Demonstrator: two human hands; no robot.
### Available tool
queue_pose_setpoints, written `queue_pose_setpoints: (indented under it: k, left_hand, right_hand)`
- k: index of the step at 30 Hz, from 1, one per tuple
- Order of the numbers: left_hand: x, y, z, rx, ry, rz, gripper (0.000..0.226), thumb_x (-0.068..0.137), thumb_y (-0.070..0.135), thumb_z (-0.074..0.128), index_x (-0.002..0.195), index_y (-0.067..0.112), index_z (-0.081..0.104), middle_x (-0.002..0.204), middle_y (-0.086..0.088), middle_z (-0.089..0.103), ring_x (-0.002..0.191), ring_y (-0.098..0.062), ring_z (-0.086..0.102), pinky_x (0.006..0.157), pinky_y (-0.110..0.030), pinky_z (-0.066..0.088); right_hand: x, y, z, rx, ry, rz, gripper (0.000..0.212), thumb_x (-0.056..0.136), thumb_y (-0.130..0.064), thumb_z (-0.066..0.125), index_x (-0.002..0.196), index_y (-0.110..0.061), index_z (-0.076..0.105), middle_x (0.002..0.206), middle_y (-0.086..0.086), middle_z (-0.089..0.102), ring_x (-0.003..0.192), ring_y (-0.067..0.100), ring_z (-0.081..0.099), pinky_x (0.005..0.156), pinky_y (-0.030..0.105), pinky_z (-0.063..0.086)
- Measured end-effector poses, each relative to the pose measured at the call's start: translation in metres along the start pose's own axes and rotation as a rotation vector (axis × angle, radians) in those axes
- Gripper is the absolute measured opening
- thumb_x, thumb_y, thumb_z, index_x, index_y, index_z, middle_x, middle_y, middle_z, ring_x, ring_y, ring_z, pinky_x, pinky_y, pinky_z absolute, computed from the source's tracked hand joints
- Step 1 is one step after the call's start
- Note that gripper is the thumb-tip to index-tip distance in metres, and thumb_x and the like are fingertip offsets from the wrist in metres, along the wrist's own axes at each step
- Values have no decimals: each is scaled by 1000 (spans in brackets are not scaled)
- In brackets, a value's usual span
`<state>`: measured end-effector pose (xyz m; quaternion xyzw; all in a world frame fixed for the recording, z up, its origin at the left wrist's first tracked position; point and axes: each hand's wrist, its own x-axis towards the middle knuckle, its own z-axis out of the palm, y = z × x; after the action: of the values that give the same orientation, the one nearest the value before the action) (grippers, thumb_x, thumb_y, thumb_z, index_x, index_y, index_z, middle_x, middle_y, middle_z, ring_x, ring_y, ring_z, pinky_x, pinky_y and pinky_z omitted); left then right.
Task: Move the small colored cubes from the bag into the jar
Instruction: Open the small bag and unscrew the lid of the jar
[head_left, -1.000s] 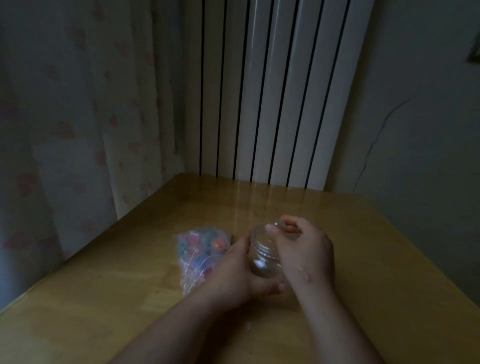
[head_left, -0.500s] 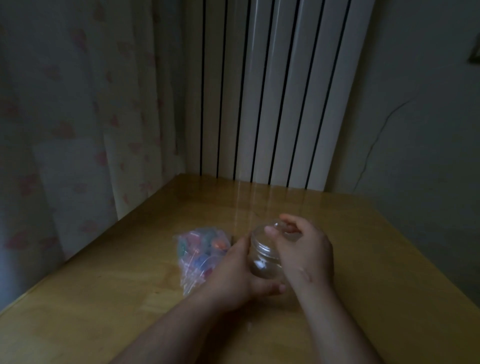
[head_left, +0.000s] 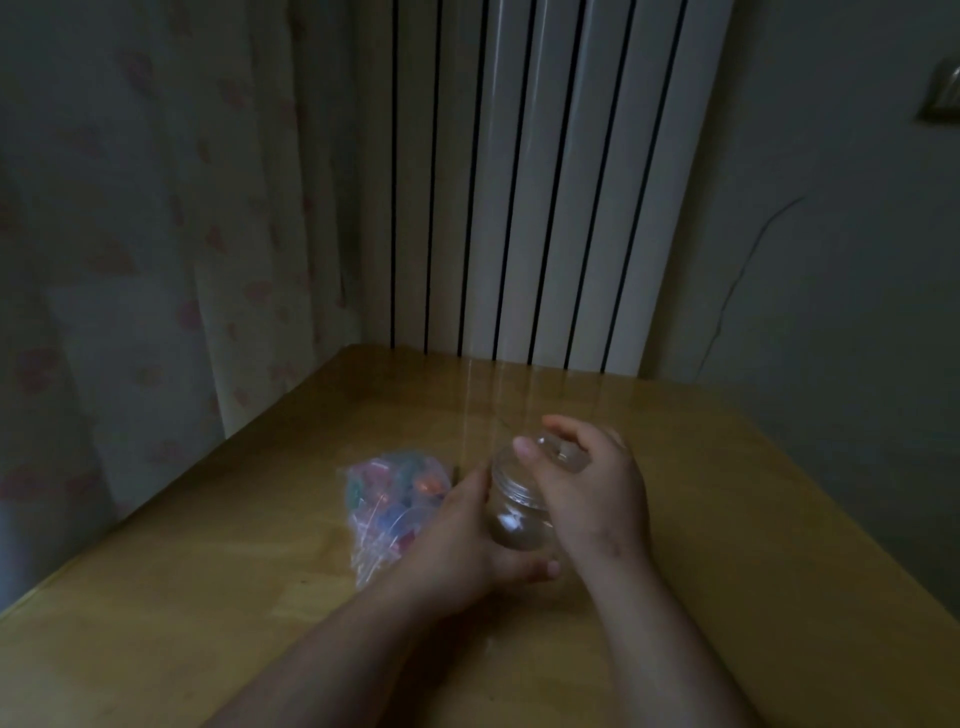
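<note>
A small clear jar (head_left: 511, 514) stands upright on the wooden table (head_left: 753, 545), near its middle. My left hand (head_left: 462, 540) wraps around the jar's body from the left and underneath. My right hand (head_left: 587, 483) sits on top, with its fingers closed around the jar's clear lid (head_left: 556, 449). To the left of the jar lies a clear plastic bag (head_left: 389, 499) with several small colored cubes inside, touching my left hand. The room is dim.
A white ribbed radiator (head_left: 535, 182) stands behind the table's far edge. A patterned curtain (head_left: 145, 234) hangs along the left edge. A grey wall (head_left: 831, 234) runs close to the right side.
My right hand's fingers have shifted slightly on the lid. The jar and bag have stayed in place.
</note>
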<state>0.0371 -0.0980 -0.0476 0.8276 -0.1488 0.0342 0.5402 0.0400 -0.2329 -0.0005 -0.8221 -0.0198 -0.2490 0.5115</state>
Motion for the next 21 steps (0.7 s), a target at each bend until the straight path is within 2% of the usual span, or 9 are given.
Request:
queue_pose_setpoints:
  k: [2,5,7,9,11,13,15,18,21]
  left_hand:
    - [0,-1,0,-10,-6,-3,96,58,35,93,138,39,40,125,19,61,110,7,59,84,-7,46]
    - [1,-2,0,-17,-5,-10,101,56,38,93,141,40,39,127,19,61,113,4,59,93,-16,48]
    - [1,-3,0,-19,-4,-14,102,55,40,93,141,41,38,127,19,61,114,2,59,95,-20,48]
    - [1,-3,1,-26,-5,-4,100,56,37,93,139,41,39,127,18,62,112,4,60,92,-16,49]
    - [1,-4,1,-25,-6,11,97,57,33,94,138,40,41,126,18,63,110,8,60,88,-10,47]
    - [1,-3,1,-29,-10,8,97,57,34,93,138,41,41,126,19,62,110,9,59,85,-7,46]
    - [1,-2,0,-16,-11,-5,96,57,36,93,137,43,40,125,21,61,109,9,58,82,-6,46]
    - [1,-3,0,1,0,0,94,56,36,93,136,38,43,124,18,62,107,9,59,82,-6,46]
    - [0,-3,0,-6,-3,-15,92,58,33,93,135,37,43,122,18,62,105,10,60,79,-5,46]
  right_hand:
    - [0,0,0,-11,20,20,36,72,-37,78,105,-36,65,102,-14,60,101,9,56,82,29,50]
    - [3,0,-5,37,-12,47,31,78,-28,76,106,-32,66,97,-15,64,95,7,60,70,17,44]
    - [3,1,-5,56,-17,30,28,81,-25,73,107,-32,67,101,-13,65,99,9,61,77,22,48]
    - [1,2,-2,39,0,15,27,78,-33,73,105,-35,65,105,-13,63,103,10,58,84,29,50]
    - [1,1,-2,30,10,20,34,74,-37,76,105,-38,62,101,-15,61,100,8,57,78,26,48]
    - [1,0,-4,43,6,27,38,78,-33,75,112,-37,59,97,-17,62,96,6,58,71,19,43]
    - [0,0,-4,79,-10,25,35,84,-30,69,117,-35,59,103,-17,63,101,7,58,75,20,44]
    - [1,2,-2,-3,7,0,25,78,-39,73,101,-39,63,112,-14,57,108,8,52,83,26,46]
    - [2,2,-3,-37,5,20,29,72,-38,79,97,-36,65,99,-15,60,101,8,56,74,22,44]
